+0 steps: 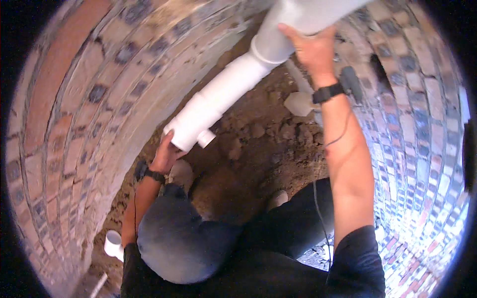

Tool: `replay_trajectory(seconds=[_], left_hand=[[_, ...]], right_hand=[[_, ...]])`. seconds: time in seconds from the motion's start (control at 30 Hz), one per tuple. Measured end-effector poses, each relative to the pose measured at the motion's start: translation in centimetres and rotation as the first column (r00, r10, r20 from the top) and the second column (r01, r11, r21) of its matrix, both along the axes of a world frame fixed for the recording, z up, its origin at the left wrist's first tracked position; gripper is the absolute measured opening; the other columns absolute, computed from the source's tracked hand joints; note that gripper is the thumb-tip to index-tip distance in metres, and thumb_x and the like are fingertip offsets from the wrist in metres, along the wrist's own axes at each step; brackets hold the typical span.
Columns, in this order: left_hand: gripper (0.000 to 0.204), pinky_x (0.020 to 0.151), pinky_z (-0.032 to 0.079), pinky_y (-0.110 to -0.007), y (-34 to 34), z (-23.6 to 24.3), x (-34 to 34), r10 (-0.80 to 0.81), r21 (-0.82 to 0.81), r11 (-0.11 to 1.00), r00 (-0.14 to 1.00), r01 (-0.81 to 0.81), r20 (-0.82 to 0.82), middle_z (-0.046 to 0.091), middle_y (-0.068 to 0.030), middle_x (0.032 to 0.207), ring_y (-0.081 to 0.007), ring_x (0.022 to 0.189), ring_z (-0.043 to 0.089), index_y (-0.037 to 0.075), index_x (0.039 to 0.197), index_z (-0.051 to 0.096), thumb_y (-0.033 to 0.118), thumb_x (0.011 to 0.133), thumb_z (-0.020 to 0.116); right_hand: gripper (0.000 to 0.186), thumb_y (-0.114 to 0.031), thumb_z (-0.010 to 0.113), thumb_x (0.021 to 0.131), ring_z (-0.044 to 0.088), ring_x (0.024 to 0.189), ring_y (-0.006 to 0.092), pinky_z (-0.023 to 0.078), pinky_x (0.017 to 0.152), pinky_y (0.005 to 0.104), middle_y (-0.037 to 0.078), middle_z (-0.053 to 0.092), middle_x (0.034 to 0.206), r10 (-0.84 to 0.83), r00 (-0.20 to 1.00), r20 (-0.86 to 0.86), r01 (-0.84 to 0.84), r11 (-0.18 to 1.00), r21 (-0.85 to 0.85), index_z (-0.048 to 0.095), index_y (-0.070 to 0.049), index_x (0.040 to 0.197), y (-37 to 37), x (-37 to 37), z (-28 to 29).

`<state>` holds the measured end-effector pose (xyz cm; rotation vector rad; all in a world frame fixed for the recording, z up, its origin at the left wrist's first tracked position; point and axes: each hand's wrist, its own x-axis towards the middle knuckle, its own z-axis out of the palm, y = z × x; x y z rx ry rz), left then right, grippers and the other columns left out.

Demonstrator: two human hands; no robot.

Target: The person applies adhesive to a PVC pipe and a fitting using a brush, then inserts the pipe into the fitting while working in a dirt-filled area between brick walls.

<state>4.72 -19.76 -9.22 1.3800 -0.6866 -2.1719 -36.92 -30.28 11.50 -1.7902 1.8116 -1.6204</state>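
A white plastic pipe [226, 87] slants from the upper middle down to the left, with a short capped-looking branch stub [206, 138] near its lower end. At its upper end it meets a wider, greyish-white pipe [303, 15] that runs out of view at the top right. My left hand [165, 155] is closed around the lower end of the white pipe, its fingers partly hidden behind it. My right hand [315, 52] grips the wider pipe from its near side, thumb and fingers spread around its curve. Both pipes are held above the soil.
Brick walls [69, 124] curve up on the left and another brick wall [417, 124] on the right. Loose soil [268, 144] covers the ground between. A flat grey spade-like blade [299, 103] lies near my right wrist. A white pipe fitting [113, 243] lies at the lower left.
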Motion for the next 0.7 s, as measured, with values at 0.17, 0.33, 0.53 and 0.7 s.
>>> replay_trajectory(seconds=[0.17, 0.33, 0.53, 0.7], left_hand=[[0.072, 0.103, 0.041, -0.053, 0.2, -1.9, 0.1, 0.087, 0.006, 0.996, 0.996, -0.087, 0.014, 0.043, -0.0092, 0.148, -0.0276, 0.134, 0.046, 0.017, 0.151, 0.03, 0.057, 0.095, 0.052], [0.078, 0.104, 0.04, -0.052, -0.1, -3.1, -1.1, 0.081, -0.047, 0.996, 0.996, -0.08, 0.021, 0.047, -0.0067, 0.148, -0.028, 0.134, 0.046, 0.018, 0.153, 0.029, 0.069, 0.094, 0.037], [0.082, 0.094, 0.045, -0.046, 0.5, -0.2, -2.3, 0.082, -0.035, 0.996, 0.987, -0.077, 0.137, 0.055, -0.0013, 0.139, -0.0229, 0.123, 0.054, 0.02, 0.148, 0.038, 0.077, 0.089, 0.04], [0.077, 0.093, 0.044, -0.044, 1.3, -1.2, -1.7, 0.082, -0.041, 0.996, 0.973, -0.075, 0.216, 0.056, 0.0007, 0.137, -0.0215, 0.118, 0.055, 0.022, 0.145, 0.042, 0.077, 0.092, 0.035]], right_hand=[[0.082, -0.035, 0.085, 0.077, 0.059, 0.118, 0.0354, 0.045, 0.103, 0.0418, 0.028, 0.059, 0.128, -0.082, 0.948, -0.308, 0.136, 0.978, 0.157, 0.046, 0.01, 0.134, 2.1, -4.1, 0.5], [0.069, -0.03, 0.076, 0.083, 0.051, 0.129, 0.0393, 0.039, 0.11, 0.042, 0.024, 0.053, 0.139, 0.124, 0.805, -0.58, 0.194, 0.869, 0.455, 0.049, -0.001, 0.139, 16.6, -12.2, 2.9], [0.045, -0.016, 0.071, 0.083, 0.065, 0.082, 0.0371, 0.052, 0.077, 0.0434, 0.023, 0.067, 0.09, -0.103, 0.836, -0.539, 0.534, 0.376, 0.757, 0.06, -0.002, 0.124, 39.0, -19.4, -0.1], [0.047, -0.001, 0.057, 0.078, 0.065, 0.09, 0.0458, 0.052, 0.081, 0.0501, 0.027, 0.068, 0.091, -0.101, 0.826, -0.555, 0.509, 0.558, 0.656, 0.062, -0.009, 0.125, 52.5, -21.4, -11.0]])
